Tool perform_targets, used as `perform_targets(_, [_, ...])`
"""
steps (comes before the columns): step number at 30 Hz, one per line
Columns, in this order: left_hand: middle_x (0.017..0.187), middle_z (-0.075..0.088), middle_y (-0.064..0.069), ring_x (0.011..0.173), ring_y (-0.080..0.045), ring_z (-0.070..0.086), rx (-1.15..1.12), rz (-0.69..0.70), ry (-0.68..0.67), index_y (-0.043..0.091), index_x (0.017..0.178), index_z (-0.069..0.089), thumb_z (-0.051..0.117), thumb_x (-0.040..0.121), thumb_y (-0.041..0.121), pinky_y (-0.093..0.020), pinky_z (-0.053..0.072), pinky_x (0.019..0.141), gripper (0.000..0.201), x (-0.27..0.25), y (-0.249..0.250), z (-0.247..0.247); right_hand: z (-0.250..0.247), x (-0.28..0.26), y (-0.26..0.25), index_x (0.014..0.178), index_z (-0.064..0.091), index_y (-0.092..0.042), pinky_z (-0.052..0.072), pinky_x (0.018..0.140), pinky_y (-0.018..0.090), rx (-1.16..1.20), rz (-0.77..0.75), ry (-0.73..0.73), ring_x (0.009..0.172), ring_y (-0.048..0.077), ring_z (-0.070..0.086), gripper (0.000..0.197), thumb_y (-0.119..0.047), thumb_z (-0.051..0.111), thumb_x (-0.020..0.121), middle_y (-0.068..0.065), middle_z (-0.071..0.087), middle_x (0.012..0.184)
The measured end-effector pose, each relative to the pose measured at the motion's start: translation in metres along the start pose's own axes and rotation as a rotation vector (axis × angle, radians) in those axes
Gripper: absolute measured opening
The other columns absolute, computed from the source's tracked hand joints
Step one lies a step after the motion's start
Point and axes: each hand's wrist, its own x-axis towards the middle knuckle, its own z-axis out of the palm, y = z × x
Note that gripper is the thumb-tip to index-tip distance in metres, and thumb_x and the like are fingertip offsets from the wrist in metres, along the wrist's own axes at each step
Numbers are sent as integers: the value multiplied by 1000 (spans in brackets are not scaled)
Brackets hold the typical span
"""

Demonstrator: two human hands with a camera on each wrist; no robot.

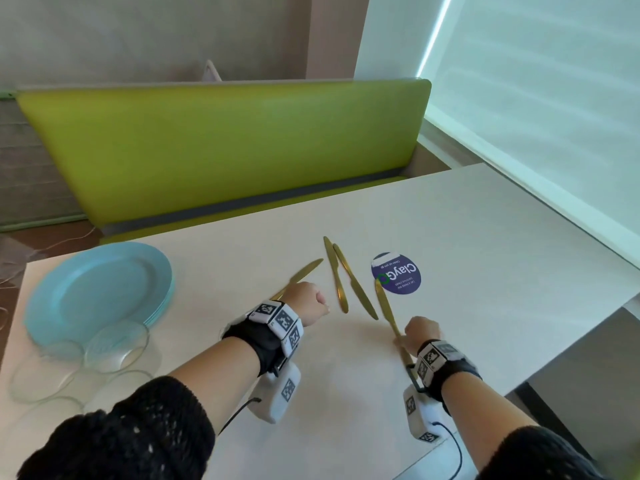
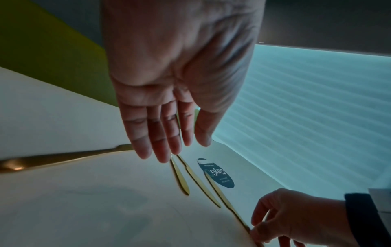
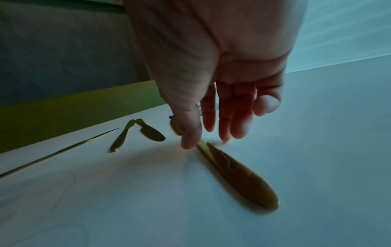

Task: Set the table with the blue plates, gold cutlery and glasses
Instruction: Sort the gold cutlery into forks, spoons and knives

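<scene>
Right hand (image 1: 420, 332) grip pinching gold knife (image 1: 385, 308), blade toward sticker (image 1: 396, 273); left hand (image 1: 304, 301) loose.

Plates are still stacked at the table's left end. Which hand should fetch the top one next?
Left, probably. The left hand is open and nearer the plates; the right hand is farther away and touching a gold knife.
</scene>
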Motion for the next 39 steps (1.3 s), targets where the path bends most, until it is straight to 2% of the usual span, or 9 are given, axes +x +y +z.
perform_targets(4, [117,65,-6,110,-21,60,-28,-9,-10,9,109,66,64,86,23,-28,47,97,27,15,6,3,-1,11,-4,90,69,-9,45,55,23,37,6,-24,72,20,57,21,-24,74,76,1,58,72])
perform_targets(9, [104,66,-5,101,-22,65,-69,6,-24,17,89,61,64,85,23,-30,51,92,8,28,13,9,-9,13,-8,60,50,-12,44,49,22,104,48,-42,70,22,60,25,-16,70,74,0,51,61])
perform_targets(13, [105,66,-7,90,-17,61,-124,6,-36,11,101,66,64,86,21,-25,48,84,19,33,16,12,-11,8,-11,60,46,-16,45,62,22,152,80,-9,73,21,58,28,-20,69,74,-1,48,64])
perform_targets(17, [92,65,-2,81,-13,60,-209,-17,-16,13,102,64,61,88,24,-24,49,76,18,36,17,12,-17,10,-15,62,50,-15,43,55,22,291,83,16,73,22,60,23,-21,66,78,0,54,66])
perform_targets(21, [94,65,-5,90,-22,67,-374,-77,-16,14,101,61,53,93,26,-35,56,89,17,39,17,14,-27,15,-37,64,64,-16,45,55,22,458,-79,-36,63,14,61,19,-26,63,80,-2,63,63])
perform_targets(26, [102,58,-5,89,-22,61,-578,-188,-97,14,103,55,44,98,32,-35,53,89,22,45,19,13,-35,8,-73,63,66,-19,39,46,17,770,-269,-182,47,8,48,21,-20,64,84,-2,63,59])
perform_targets(29, [99,61,-7,83,-23,62,-728,-218,-118,9,111,57,40,100,27,-33,54,74,27,47,17,9,-33,5,-90,68,68,-17,39,46,18,872,-342,-248,48,9,48,18,-15,64,85,0,65,61])
perform_targets(36, [83,64,-3,66,-17,61,-746,-236,5,15,93,60,49,97,21,-27,52,64,14,58,-5,1,-27,14,-110,86,69,-15,42,49,19,741,-418,-259,54,8,53,8,-13,61,86,-6,66,70])
perform_targets(39, [74,60,-1,57,-16,56,-766,-258,110,12,90,58,45,98,18,-25,48,56,17,63,-14,-5,-34,29,-108,76,68,-20,48,54,19,600,-373,-156,61,9,57,10,-20,64,85,-6,65,73])
